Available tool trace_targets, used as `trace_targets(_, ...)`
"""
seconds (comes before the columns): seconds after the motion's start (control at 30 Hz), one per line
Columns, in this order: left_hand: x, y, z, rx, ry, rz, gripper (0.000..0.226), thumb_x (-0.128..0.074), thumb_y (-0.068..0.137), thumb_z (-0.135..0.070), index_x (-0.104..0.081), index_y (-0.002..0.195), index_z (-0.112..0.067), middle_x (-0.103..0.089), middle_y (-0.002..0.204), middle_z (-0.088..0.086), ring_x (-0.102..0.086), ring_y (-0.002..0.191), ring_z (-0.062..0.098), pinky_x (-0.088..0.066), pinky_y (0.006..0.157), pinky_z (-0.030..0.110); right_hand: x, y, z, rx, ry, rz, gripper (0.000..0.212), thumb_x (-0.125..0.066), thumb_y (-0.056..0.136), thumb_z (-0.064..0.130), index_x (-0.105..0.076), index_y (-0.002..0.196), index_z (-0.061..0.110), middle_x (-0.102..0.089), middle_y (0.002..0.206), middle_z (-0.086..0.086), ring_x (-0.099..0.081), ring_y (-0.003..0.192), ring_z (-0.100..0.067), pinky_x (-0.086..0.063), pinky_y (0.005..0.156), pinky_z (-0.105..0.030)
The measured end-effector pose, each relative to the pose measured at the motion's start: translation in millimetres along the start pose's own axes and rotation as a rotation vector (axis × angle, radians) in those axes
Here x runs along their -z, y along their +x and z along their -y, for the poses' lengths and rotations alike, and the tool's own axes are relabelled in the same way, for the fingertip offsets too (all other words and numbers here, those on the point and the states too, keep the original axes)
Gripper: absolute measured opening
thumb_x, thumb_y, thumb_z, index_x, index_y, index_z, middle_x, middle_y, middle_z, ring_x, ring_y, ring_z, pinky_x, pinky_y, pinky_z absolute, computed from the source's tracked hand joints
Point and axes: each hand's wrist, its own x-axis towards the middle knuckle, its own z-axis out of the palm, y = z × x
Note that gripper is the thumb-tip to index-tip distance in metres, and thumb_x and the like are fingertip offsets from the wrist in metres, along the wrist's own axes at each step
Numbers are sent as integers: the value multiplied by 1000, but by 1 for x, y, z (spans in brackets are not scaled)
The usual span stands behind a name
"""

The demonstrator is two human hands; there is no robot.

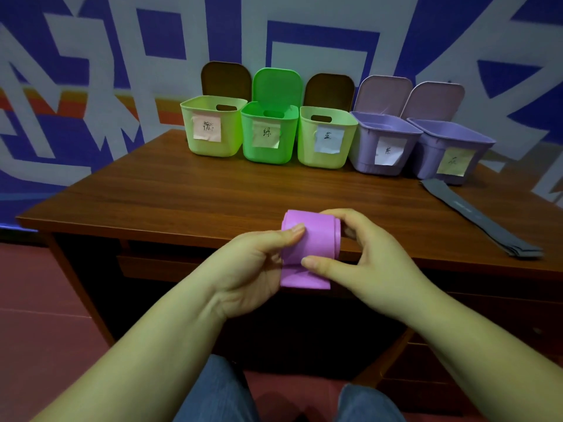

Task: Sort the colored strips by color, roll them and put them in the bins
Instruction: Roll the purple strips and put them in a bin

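Together, a partly rolled pink-purple strip (307, 239) is gripped by the left hand (256, 266) and pinched by the right hand (365, 254) at the counter's (213, 190) near edge, its loose end hanging.

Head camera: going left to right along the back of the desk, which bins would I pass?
Pale green bin → bright green bin → pale green bin → purple bin → purple bin.

The bins' (269, 132) insides cannot be seen; the notes' (206, 127) handwriting is too small to read.
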Motion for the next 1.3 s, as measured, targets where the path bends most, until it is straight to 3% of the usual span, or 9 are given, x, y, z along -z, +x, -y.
trace_targets(0.2, -3, 5, -4, 32, -32, -37, 59, -62, 73, -17, -53, 125, 11, -46, 133, 34, -50, 110, 35, -48, 91, 45, 0, 3, -1, 12, 3, -46, 51, -81, 68, 34, -54, 110, 37, -64, 108, 17, -57, 105, 2, -46, 96, -29)
trace_targets(0.3, -3, 5, -4, 40, -36, -43, 44, -60, 70, -15, -63, 106, 10, -62, 102, 27, -59, 87, 28, -53, 83, 38, 3, 3, 0, 31, -47, -59, 54, -82, 68, 31, -53, 114, 35, -63, 110, 16, -58, 104, 0, -47, 95, -29)
trace_targets(0.37, -4, 5, -7, 48, -27, -58, 46, -61, 69, -19, -63, 107, 7, -59, 90, 20, -58, 77, 24, -57, 73, 33, 5, 4, 1, 47, -94, -50, 57, -82, 68, 31, -53, 116, 33, -62, 112, 14, -58, 105, -2, -46, 94, -28)
trace_targets(0.5, -4, 7, -10, 70, 30, -130, 62, -65, 65, -38, -63, 114, -1, -56, 97, 18, -58, 75, 23, -58, 65, 30, 7, 5, 4, 101, -166, 4, 59, -81, 69, 32, -52, 120, 30, -60, 114, 16, -56, 107, -2, -44, 93, -24)
trace_targets(0.67, -6, 10, -9, 47, 14, -147, 52, -66, 64, -26, -63, 110, -3, -61, 95, 18, -60, 80, 24, -56, 71, 35, 11, 10, 0, 129, -153, 71, 63, -84, 67, 29, -51, 121, 32, -56, 120, 18, -54, 112, -1, -44, 97, -23)
trace_targets(0.8, -6, 11, -3, 20, 44, -165, 39, -64, 63, -21, -66, 98, -3, -65, 82, 16, -62, 68, 21, -58, 59, 30, 11, 10, -8, 38, 0, 151, 68, -78, 60, 52, -50, 121, 41, -55, 126, 18, -55, 115, -1, -45, 101, -31)
trace_targets(0.97, -4, 15, 4, -29, 99, -179, 43, -64, 64, -19, -67, 102, 1, -69, 95, 19, -63, 82, 23, -55, 80, 34, 4, 14, -6, -145, 250, 104, 67, -62, 64, 68, -48, 122, 37, -56, 129, 2, -56, 114, -5, -44, 102, -27)
trace_targets(1.13, -8, 16, 4, -172, 192, -170, 16, -56, 85, -8, -67, 96, -5, -71, 77, 6, -65, 63, 8, -51, 53, 16, 0, 16, 0, -368, 331, 98, 76, -46, 54, 73, -61, 111, 25, -67, 107, -3, -67, 92, -18, -57, 82, -41)
trace_targets(1.3, -7, 19, 6, -289, 243, -182, 32, -63, 80, -3, -62, 113, -4, -71, 99, 13, -68, 77, 13, -55, 67, 18, -2, 18, 4, -458, 592, 96, 46, -51, 85, 51, -64, 106, 12, -69, 79, -8, -65, 61, -17, -56, 58, -30)
